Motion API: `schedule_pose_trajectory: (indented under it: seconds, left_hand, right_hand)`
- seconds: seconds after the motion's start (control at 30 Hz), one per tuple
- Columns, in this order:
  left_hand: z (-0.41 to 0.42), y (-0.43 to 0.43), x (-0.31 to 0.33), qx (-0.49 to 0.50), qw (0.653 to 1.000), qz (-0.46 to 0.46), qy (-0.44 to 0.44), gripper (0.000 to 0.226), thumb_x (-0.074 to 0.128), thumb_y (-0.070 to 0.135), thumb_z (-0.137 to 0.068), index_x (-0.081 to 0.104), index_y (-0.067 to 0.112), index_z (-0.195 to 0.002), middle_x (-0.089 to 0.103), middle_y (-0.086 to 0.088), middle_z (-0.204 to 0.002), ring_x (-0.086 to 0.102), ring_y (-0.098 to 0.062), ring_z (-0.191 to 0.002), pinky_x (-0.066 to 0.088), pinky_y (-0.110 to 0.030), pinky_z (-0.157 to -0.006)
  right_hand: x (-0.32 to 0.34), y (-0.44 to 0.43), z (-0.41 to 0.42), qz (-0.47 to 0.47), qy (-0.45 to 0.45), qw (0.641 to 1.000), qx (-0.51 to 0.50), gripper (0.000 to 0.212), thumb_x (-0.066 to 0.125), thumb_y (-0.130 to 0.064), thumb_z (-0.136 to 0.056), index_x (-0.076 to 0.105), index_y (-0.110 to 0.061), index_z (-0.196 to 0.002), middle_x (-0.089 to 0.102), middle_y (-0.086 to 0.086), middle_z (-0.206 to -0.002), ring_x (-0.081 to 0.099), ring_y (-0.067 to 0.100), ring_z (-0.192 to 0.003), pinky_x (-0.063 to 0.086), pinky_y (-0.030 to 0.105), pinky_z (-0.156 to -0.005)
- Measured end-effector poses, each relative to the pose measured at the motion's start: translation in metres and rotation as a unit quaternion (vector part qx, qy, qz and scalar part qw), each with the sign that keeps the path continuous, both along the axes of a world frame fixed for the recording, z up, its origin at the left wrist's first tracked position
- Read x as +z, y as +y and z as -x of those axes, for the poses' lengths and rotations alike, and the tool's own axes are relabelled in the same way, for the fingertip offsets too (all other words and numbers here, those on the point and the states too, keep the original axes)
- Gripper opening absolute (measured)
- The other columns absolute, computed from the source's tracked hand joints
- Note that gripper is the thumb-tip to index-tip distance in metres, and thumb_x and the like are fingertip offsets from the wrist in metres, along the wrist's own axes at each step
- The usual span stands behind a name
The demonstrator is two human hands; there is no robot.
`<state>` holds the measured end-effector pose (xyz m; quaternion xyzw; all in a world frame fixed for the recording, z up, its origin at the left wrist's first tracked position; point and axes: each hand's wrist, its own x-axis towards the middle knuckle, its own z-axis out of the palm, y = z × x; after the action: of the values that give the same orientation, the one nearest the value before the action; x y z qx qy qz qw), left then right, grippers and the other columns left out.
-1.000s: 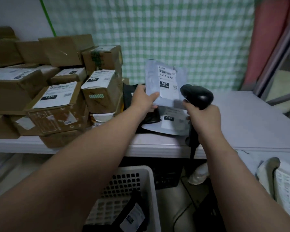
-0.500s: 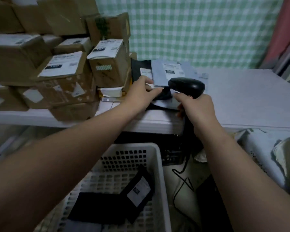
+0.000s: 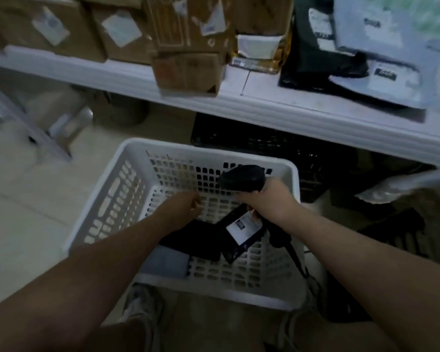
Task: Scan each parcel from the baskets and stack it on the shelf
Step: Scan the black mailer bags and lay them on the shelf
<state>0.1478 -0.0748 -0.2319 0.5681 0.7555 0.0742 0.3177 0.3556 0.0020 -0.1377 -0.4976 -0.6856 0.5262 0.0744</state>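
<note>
Below me stands a white perforated basket [image 3: 188,148] on the floor. In it lies a black parcel [image 3: 206,237] with a white label [image 3: 243,227], and a grey parcel [image 3: 167,262] sits at the near side. My left hand [image 3: 186,209] hovers inside the basket just above the black parcel, fingers loosely curled and holding nothing. Over the basket's right half, my right hand [image 3: 267,199] grips the black barcode scanner [image 3: 241,177], whose cable hangs down to the right. The white shelf [image 3: 264,107] runs across the top with a grey mailer [image 3: 376,39] on a black one [image 3: 310,59].
Cardboard boxes [image 3: 188,67] are stacked along the left and middle of the shelf. A black crate [image 3: 264,146] sits under the shelf behind the basket. More bagged parcels [image 3: 404,184] lie at the right edge. My shoes [image 3: 140,303] are at the basket's near side.
My left hand has let go of the grey mailer on the shelf and dropped into the basket. My right hand and the scanner came down with it; my view tilted down.
</note>
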Motion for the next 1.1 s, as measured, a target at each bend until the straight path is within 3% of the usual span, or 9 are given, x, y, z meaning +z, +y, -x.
schedule_pose_trajectory:
  seconds: [0.2, 0.27, 0.33, 0.43, 0.6, 0.7, 0.8, 0.97, 1.1]
  left_hand:
    - [0.025, 0.006, -0.085, -0.066, 0.990, 0.117, 0.050, 0.043, 0.056, 0.024, -0.096, 0.045, 0.006, -0.133, 0.042, -0.018, -0.134, 0.047, -0.035, -0.117, 0.042, -0.041, -0.096]
    - [0.026, 0.010, -0.112, -0.091, 0.984, 0.142, 0.063, 0.051, 0.055, 0.025, -0.096, 0.037, 0.008, -0.140, 0.034, -0.018, -0.141, 0.041, -0.036, -0.125, 0.040, -0.043, -0.100]
    - [0.027, 0.015, -0.138, -0.121, 0.976, 0.158, 0.088, 0.057, 0.053, 0.027, -0.096, 0.029, 0.010, -0.145, 0.024, -0.017, -0.150, 0.033, -0.036, -0.132, 0.037, -0.044, -0.105]
    - [0.029, 0.024, -0.168, -0.169, 0.962, 0.170, 0.131, 0.068, 0.055, 0.032, -0.095, 0.020, 0.013, -0.150, 0.013, -0.015, -0.157, 0.024, -0.035, -0.140, 0.029, -0.045, -0.111]
    - [0.036, 0.035, -0.199, -0.199, 0.943, 0.189, 0.190, 0.084, 0.063, 0.041, -0.089, 0.012, 0.017, -0.152, 0.015, -0.011, -0.158, 0.019, -0.031, -0.144, 0.014, -0.048, -0.117]
    - [0.037, 0.038, -0.204, -0.202, 0.925, 0.207, 0.246, 0.088, 0.066, 0.048, -0.084, 0.017, 0.017, -0.151, 0.020, -0.012, -0.155, 0.024, -0.033, -0.141, 0.017, -0.050, -0.114]
    - [0.035, 0.040, -0.201, -0.206, 0.915, 0.212, 0.276, 0.084, 0.065, 0.052, -0.083, 0.024, 0.018, -0.149, 0.024, -0.014, -0.152, 0.023, -0.035, -0.140, 0.016, -0.054, -0.113]
    - [0.036, 0.039, -0.177, -0.233, 0.909, 0.198, 0.284, 0.055, 0.051, 0.040, -0.096, 0.036, 0.014, -0.143, 0.038, -0.014, -0.144, 0.030, -0.036, -0.135, 0.019, -0.051, -0.113]
    - [0.050, 0.030, -0.135, -0.184, 0.944, 0.168, 0.216, 0.029, 0.049, 0.022, -0.096, 0.052, 0.009, -0.122, 0.058, -0.013, -0.124, 0.054, -0.030, -0.114, 0.040, -0.037, -0.099]
  right_hand:
    - [-0.062, 0.011, 0.033, 0.072, -0.025, 0.997, -0.017, 0.033, 0.071, -0.019, -0.086, 0.056, -0.012, -0.058, 0.052, -0.007, -0.037, 0.052, 0.004, -0.037, 0.041, 0.016, -0.040]
    - [-0.085, 0.015, 0.039, 0.098, -0.031, 0.994, -0.023, 0.031, 0.072, -0.019, -0.086, 0.058, -0.012, -0.060, 0.054, -0.008, -0.038, 0.054, 0.002, -0.039, 0.041, 0.015, -0.041]
    - [-0.106, 0.019, 0.044, 0.114, -0.060, 0.991, -0.023, 0.025, 0.072, -0.023, -0.086, 0.064, -0.009, -0.067, 0.062, -0.001, -0.050, 0.060, 0.008, -0.049, 0.045, 0.018, -0.044]
    - [-0.130, 0.029, 0.046, 0.132, -0.094, 0.986, -0.043, 0.028, 0.073, -0.025, -0.085, 0.063, -0.006, -0.066, 0.060, 0.005, -0.050, 0.058, 0.016, -0.044, 0.049, 0.024, -0.047]
    - [-0.155, 0.045, 0.053, 0.158, -0.088, 0.980, -0.081, 0.023, 0.074, -0.023, -0.083, 0.065, -0.004, -0.074, 0.059, 0.009, -0.058, 0.055, 0.021, -0.044, 0.049, 0.032, -0.054]
    - [-0.164, 0.046, 0.060, 0.167, -0.095, 0.978, -0.078, 0.027, 0.075, -0.029, -0.082, 0.070, -0.003, -0.088, 0.061, 0.008, -0.060, 0.057, 0.020, -0.045, 0.053, 0.036, -0.058]
    - [-0.168, 0.043, 0.062, 0.169, -0.107, 0.978, -0.062, 0.035, 0.076, -0.038, -0.079, 0.071, -0.004, -0.085, 0.063, 0.007, -0.060, 0.061, 0.021, -0.050, 0.058, 0.040, -0.065]
    - [-0.155, 0.033, 0.058, 0.153, -0.104, 0.981, -0.058, 0.031, 0.074, -0.036, -0.082, 0.070, -0.005, -0.084, 0.062, 0.007, -0.060, 0.061, 0.021, -0.050, 0.057, 0.039, -0.064]
    - [-0.120, 0.026, 0.054, 0.134, -0.077, 0.986, -0.059, 0.026, 0.073, -0.025, -0.084, 0.064, -0.006, -0.067, 0.059, 0.005, -0.049, 0.057, 0.017, -0.043, 0.052, 0.032, -0.056]
